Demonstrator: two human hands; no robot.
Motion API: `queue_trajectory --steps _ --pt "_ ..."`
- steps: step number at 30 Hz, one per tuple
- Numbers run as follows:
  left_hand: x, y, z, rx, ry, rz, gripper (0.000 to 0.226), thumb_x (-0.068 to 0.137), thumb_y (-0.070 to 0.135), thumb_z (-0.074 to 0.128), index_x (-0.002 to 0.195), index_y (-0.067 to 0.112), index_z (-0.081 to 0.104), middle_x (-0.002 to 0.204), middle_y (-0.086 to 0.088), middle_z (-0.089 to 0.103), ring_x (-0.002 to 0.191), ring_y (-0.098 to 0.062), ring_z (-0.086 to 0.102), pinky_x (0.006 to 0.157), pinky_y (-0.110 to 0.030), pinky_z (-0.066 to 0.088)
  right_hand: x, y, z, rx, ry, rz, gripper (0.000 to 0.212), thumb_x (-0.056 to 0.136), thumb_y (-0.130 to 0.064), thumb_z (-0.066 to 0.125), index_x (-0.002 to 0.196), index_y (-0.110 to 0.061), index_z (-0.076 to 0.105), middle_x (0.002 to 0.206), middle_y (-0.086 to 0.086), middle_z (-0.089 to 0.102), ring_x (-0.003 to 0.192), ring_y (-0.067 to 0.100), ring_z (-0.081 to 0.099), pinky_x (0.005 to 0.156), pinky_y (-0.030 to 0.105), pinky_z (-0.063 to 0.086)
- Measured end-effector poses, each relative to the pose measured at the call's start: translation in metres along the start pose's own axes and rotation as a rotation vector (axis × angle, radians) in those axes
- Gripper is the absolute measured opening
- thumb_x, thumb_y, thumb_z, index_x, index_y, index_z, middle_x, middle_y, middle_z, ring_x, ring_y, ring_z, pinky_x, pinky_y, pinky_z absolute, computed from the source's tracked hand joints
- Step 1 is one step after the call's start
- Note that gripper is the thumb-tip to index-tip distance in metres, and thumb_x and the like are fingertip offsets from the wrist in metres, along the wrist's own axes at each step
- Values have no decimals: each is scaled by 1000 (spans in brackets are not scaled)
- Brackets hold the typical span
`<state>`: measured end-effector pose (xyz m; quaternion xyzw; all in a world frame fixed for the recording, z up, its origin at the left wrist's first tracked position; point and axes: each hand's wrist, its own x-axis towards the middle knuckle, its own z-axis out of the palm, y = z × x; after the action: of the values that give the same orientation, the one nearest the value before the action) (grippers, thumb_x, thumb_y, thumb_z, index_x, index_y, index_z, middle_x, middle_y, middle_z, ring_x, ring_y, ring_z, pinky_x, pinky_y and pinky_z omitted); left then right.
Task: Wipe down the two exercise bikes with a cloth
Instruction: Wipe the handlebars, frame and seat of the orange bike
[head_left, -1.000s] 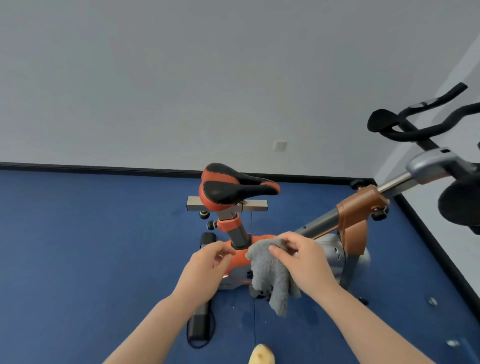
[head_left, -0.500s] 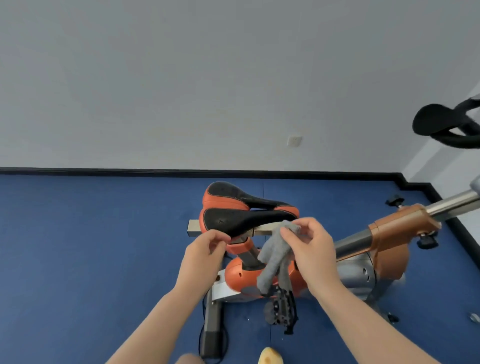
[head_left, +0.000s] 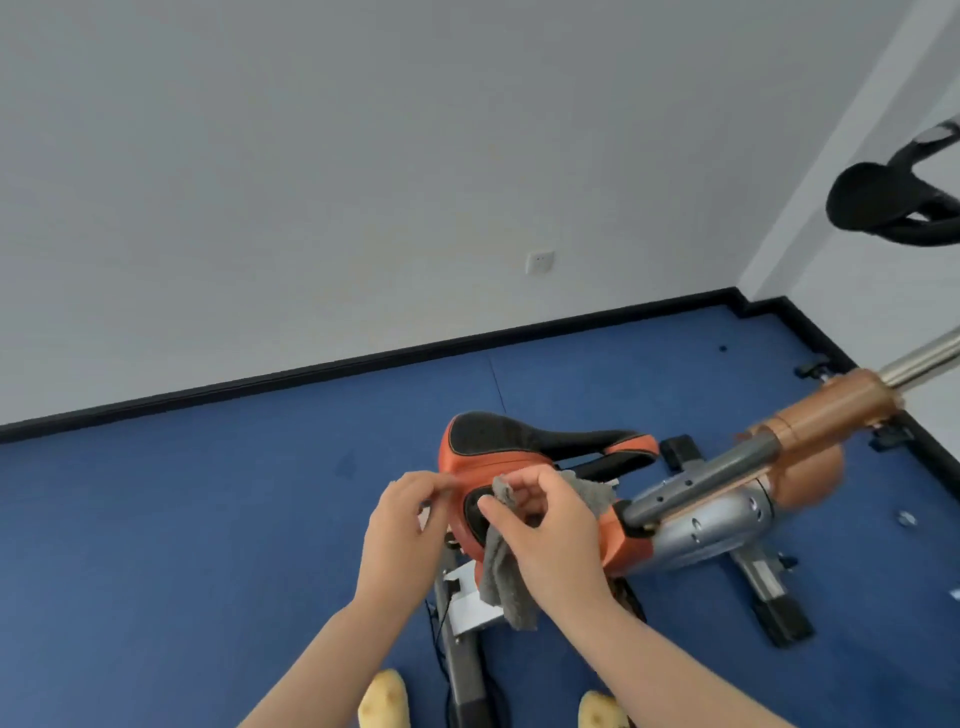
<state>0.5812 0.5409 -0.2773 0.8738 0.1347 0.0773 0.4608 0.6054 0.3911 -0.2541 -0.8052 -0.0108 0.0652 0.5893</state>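
An orange and grey exercise bike (head_left: 701, 525) stands on the blue floor in front of me. Its orange and black saddle (head_left: 524, 441) sits at the middle of the view. My right hand (head_left: 550, 530) grips a grey cloth (head_left: 506, 582) against the near side of the saddle; the cloth hangs down below the hand. My left hand (head_left: 405, 525) is just left of the saddle with its fingers curled, the fingertips at the saddle's rear edge. Black handlebars (head_left: 883, 202) show at the upper right edge.
A white wall with a socket (head_left: 539, 262) and black skirting runs behind the bike. The bike's base bars (head_left: 769, 587) lie on the floor at right and near my feet. My yellow shoes (head_left: 384, 701) show at the bottom edge. Small bits lie on the floor at right.
My view has tilted and moved closer over the saddle. My right hand brought the cloth up from beside the frame onto the saddle. My left hand rose to the saddle's rear edge.
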Motion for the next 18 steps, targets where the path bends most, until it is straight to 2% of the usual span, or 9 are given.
queue_trajectory --steps 2,4,7,9,11,13,15,18 --pt "5 -12 -12 23 -123 92 46 95 8 57 94 54 63 105 34 60 105 0 54 85 -13 42 -7 2 14 -52 66 -21 13 81 -29 76 91 -30 68 86 -13 64 81 4 59 75 13 45" --pt "18 -24 -21 21 -202 174 42 95 7 58 98 47 68 105 32 62 108 1 54 89 -10 41 -12 8 25 -179 155 -80 12 87 -35 68 98 -30 72 91 -18 60 88 6 58 79 15 43" --pt "36 -37 -31 -29 -298 232 34 95 5 58 102 33 75 103 27 64 107 -1 57 90 -14 43 -25 17 47 -536 430 -157 16 88 -38 65 102 -36 74 103 -12 57 99 14 49 81 39 42" --pt "43 -38 -34 -39 -362 263 32 95 4 58 101 30 75 103 24 64 104 -3 58 86 -13 43 -27 17 66 -625 542 -79 21 88 -35 65 107 -39 72 128 -3 55 123 20 42 94 51 38" --pt "47 -36 -36 -64 -406 289 30 95 4 59 101 29 75 103 22 63 102 -3 58 81 -11 44 -21 15 77 -544 509 1 27 95 -33 59 121 -37 67 153 -3 34 145 22 21 114 55 23" --pt "50 -34 -34 -80 -424 333 28 94 3 60 100 26 75 101 21 63 102 -2 58 80 -10 44 -15 16 83 -410 506 82 36 98 -36 47 133 -38 56 158 -13 17 149 16 3 118 49 21" --pt "54 -35 -32 -68 -424 359 26 92 1 61 94 23 76 98 21 62 99 0 58 79 -11 45 -22 19 94 -432 536 106 39 101 -39 40 138 -38 49 158 -15 17 149 13 2 118 48 23" --pt "61 -34 -31 -41 -439 374 26 89 1 64 86 25 73 94 20 61 96 2 57 79 -8 43 -35 20 101 -726 492 -15 43 102 -40 31 142 -36 45 155 -9 31 147 19 17 118 48 19"
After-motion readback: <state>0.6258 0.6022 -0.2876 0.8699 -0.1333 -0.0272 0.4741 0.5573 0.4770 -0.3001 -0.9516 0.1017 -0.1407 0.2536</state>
